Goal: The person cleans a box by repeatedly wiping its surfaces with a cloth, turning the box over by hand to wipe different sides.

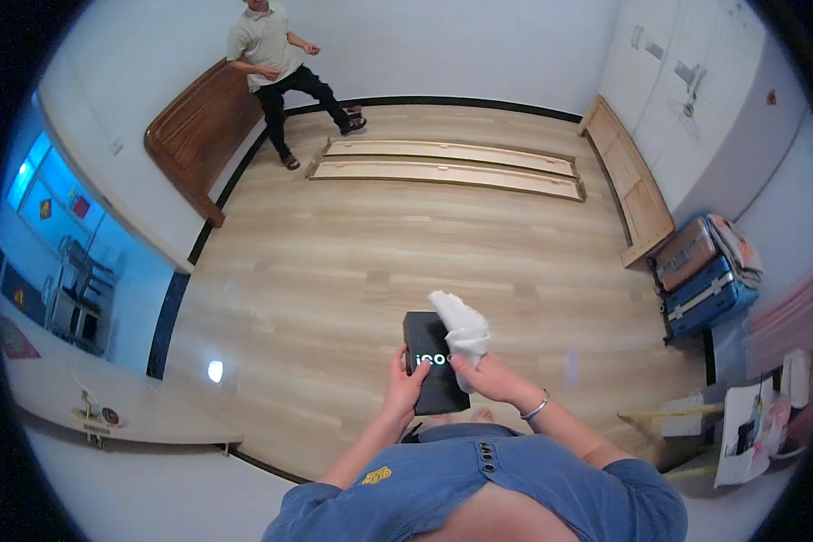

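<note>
A black box with light lettering on its lid is held upright in front of my body. My left hand grips its left side, thumb on the front. In my right hand is a bunched white cloth, its loose end sticking up past the box's top right corner. The cloth lies against or just in front of the box's right side; whether it presses on it I cannot tell. My right fingers are partly hidden by the cloth. A silver bangle circles my right wrist.
Two long wooden bed rails lie across the far floor. A brown headboard leans at the left wall beside a walking person. At right are a pale wooden bed panel, suitcases and a cluttered stand. A door stands at left.
</note>
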{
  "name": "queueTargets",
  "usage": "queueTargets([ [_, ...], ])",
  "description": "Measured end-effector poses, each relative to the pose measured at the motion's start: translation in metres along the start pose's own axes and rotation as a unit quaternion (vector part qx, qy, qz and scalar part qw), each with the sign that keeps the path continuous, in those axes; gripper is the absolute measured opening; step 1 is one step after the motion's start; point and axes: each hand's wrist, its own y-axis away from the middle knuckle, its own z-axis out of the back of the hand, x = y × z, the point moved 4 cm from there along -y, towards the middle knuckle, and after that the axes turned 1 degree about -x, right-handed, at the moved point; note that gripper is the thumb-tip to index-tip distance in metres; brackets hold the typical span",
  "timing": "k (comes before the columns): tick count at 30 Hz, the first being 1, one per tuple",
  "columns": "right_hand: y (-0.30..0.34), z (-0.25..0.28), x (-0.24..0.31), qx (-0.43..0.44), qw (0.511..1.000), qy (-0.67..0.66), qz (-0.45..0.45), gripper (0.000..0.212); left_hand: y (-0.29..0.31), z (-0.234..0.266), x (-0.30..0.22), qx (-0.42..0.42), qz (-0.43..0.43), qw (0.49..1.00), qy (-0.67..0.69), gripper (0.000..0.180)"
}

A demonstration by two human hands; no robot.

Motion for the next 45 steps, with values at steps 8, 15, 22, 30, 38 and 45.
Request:
queueTargets([
  [8,0.013,0.003,-0.011,-0.109,0.927,0.34,0.113,0.053,0.005,-0.042,0.004,0.236,-0.039,0.963,-0.124,0.056],
  [15,0.02,0.055,-0.025,-0.272,0.91,0.313,0.023,0.036,0.01,-0.064,0.011,0.33,-0.106,0.89,-0.296,0.06],
  [22,0.043,0.07,-0.035,-0.257,0.907,0.309,-0.125,0.041,0.004,-0.077,0.029,0.389,-0.103,0.861,-0.312,0.059],
  [30,0.079,0.09,-0.08,-0.276,0.941,-0.046,-0.19,0.052,0.019,-0.102,0.026,0.416,-0.039,0.858,-0.299,0.059],
  [38,0.116,0.096,-0.121,-0.361,0.873,-0.286,-0.158,0.046,0.021,-0.126,0.042,0.426,-0.091,0.854,-0.285,0.059],
  [45,0.123,0.092,-0.118,-0.507,0.696,-0.504,-0.061,0.05,0.035,-0.152,0.037,0.396,-0.056,0.879,-0.259,0.057],
])
